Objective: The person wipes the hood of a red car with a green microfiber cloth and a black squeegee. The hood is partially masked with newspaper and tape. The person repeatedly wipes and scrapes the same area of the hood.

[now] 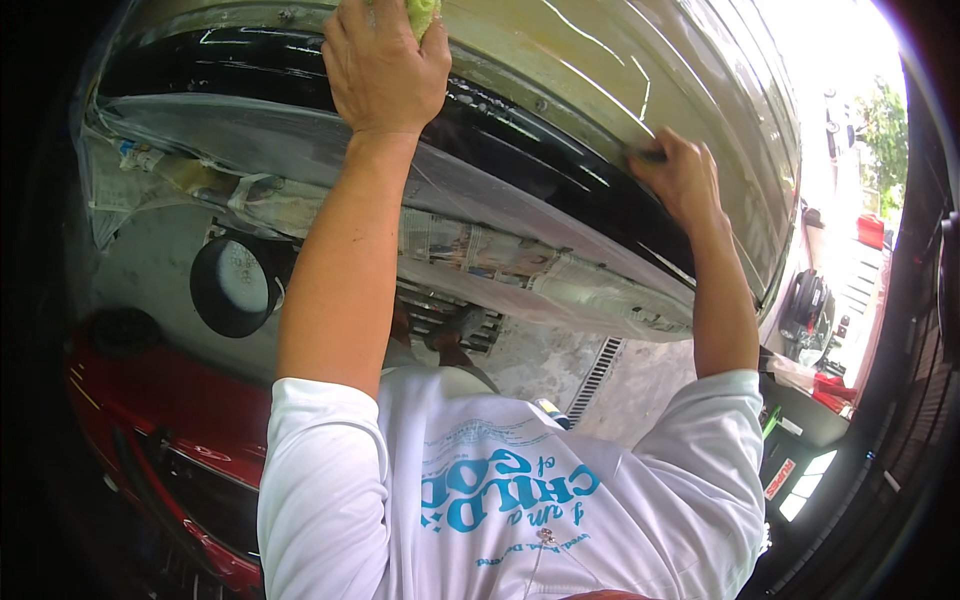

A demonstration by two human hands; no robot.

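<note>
Both my arms reach up to a wet, olive-gold vehicle panel with long ridges, which looks like a roof. My left hand is closed on a yellow-green sponge at the panel's edge, by the top of the view. Farther right, my right hand presses a small dark pad against the panel, its fingers curled over it. Most of the pad is hidden. Below the panel's edge runs a glossy black strip with wet streaks and suds.
Clear plastic sheeting and newspaper cover the vehicle's side below the strip. A black bucket of foamy water stands at the left. Behind it is a red car. A drain grate crosses the concrete floor.
</note>
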